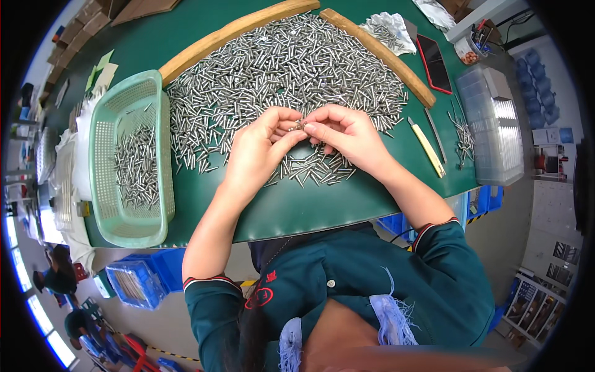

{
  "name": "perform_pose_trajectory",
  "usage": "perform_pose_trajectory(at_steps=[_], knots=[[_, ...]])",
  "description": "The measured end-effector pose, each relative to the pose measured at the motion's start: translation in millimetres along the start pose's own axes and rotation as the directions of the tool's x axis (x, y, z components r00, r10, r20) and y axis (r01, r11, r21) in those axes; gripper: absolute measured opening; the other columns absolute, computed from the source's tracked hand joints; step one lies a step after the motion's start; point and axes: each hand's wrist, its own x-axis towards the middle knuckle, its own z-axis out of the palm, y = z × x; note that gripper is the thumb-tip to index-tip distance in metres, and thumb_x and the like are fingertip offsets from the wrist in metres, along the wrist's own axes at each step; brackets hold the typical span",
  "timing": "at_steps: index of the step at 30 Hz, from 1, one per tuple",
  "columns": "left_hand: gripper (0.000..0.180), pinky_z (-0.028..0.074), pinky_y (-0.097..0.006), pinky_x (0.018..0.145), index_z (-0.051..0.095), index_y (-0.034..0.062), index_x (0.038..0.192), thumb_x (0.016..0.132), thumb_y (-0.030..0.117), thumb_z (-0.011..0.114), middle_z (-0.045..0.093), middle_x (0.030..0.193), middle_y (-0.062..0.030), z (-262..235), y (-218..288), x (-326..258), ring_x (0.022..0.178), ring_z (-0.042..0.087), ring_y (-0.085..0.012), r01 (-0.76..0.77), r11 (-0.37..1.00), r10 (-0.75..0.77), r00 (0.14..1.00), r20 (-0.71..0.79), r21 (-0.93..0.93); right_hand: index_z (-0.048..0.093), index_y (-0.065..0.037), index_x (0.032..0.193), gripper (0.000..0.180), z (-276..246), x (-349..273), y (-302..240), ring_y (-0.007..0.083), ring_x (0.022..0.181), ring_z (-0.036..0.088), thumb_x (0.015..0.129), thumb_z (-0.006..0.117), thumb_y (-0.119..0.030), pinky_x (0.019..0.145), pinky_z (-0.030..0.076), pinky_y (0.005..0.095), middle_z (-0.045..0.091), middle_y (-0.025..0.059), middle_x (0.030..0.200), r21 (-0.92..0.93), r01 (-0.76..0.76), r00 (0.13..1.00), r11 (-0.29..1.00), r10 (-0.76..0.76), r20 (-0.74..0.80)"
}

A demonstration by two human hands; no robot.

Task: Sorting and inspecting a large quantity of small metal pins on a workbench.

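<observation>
Above the pin heap (285,68) on the green table (310,204): left hand (260,149) and right hand (347,133) both pinch one small metal pin (299,125) between fingertips; green basket (130,158) lies left.

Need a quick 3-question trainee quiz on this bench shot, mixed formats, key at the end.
1. True or false: the green basket is on the person's left.
2. What do the left hand and right hand pinch between them?
A. a small metal pin
B. the cream-handled knife
C. the phone
3. Fill in: the pile of pins lies between two curved ____ strips.

Key: 1 true; 2 A; 3 wooden.
</observation>
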Motion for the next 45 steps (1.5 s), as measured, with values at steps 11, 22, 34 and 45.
perform_pose_trajectory(at_steps=[11,22,34,45], knots=[[0.043,0.048,-0.019,0.070,0.050,0.0018,0.123,0.081,0.002,0.062,0.066,0.089,-0.0058,0.8,-9.6,2.0,0.077,0.059,-0.0057,0.080,0.987,-0.073,0.996,0.056,-0.139,0.065,-0.003,0.096,0.016,-2.9,-0.1,-2.0,0.0045,0.064,0.057,0.086,0.059,-0.014,0.054,0.046,0.0183,0.064,0.0019,0.076,-0.053,-0.002,1.000,0.999,0.003,0.020],[0.051,0.051,-0.025,0.071,0.046,0.0037,0.127,0.080,0.008,0.065,0.068,0.089,-0.0093,-2.3,-9.1,0.0,0.079,0.065,-0.0112,0.064,0.994,-0.061,0.997,0.044,-0.087,0.065,-0.003,0.099,0.018,-6.1,1.6,1.4,0.0046,0.064,0.054,0.087,0.057,-0.014,0.056,0.045,0.0176,0.062,0.0013,0.075,0.072,-0.080,0.993,0.994,0.072,0.098],[0.067,0.052,-0.025,0.069,0.036,0.0121,0.136,0.077,0.005,0.067,0.067,0.090,-0.0081,3.6,0.9,-5.8,0.075,0.063,-0.0103,-0.138,0.984,0.138,0.990,0.010,0.110,0.062,-0.004,0.094,0.016,-5.8,4.4,3.5,0.0067,0.071,0.057,0.088,0.058,-0.018,0.065,0.049,0.0205,0.059,0.0012,0.079,0.363,-0.177,0.984,0.915,0.172,0.046],[0.027,0.050,-0.029,0.066,0.060,0.0094,0.108,0.082,0.012,0.062,0.066,0.084,-0.0052,-16.3,-15.3,11.0,0.074,0.062,-0.0168,-0.132,0.927,0.207,0.960,-0.186,0.352,0.053,-0.005,0.101,0.017,-35.7,14.1,19.4,0.0142,0.083,0.056,0.094,0.045,-0.018,0.075,0.052,0.0299,0.053,0.0044,0.094,0.895,-0.422,0.905,0.146,0.121,0.407]])
